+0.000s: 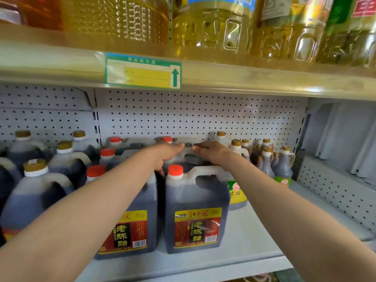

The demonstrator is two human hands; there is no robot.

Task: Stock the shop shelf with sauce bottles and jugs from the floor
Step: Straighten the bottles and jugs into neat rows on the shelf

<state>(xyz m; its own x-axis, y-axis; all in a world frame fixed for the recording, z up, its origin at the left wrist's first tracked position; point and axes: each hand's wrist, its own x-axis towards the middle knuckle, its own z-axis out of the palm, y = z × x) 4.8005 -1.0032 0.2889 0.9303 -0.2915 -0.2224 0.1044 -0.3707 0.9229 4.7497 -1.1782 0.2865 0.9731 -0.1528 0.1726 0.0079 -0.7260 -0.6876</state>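
Translucent plastic, filled with dark vinegar, forms the squared front jug (196, 208), which is capped in red, moulded with a white loop handle and wrapped in a glossy red-and-yellow label; it is stood upright at the front of the grey metal shelf (250, 243). Just behind it a second jug (188, 156) is held at the top by both hands. The left hand (165, 154) is curled over its handle, with fingers reaching down behind the front jug's cap. The right hand (211, 152) is laid on the handle's other end, fingers bent over it; how firmly it grips cannot be told. Left of the front jug a matching jug (134, 226) is partly hidden by the left forearm. Rounder gold-capped jugs (34, 190) are ranged further left. Right of the front jug, small slim bottles (282, 165) are clustered against the perforated back panel (203, 115). Above, ribbed clear oil jugs (213, 27) are lined up.
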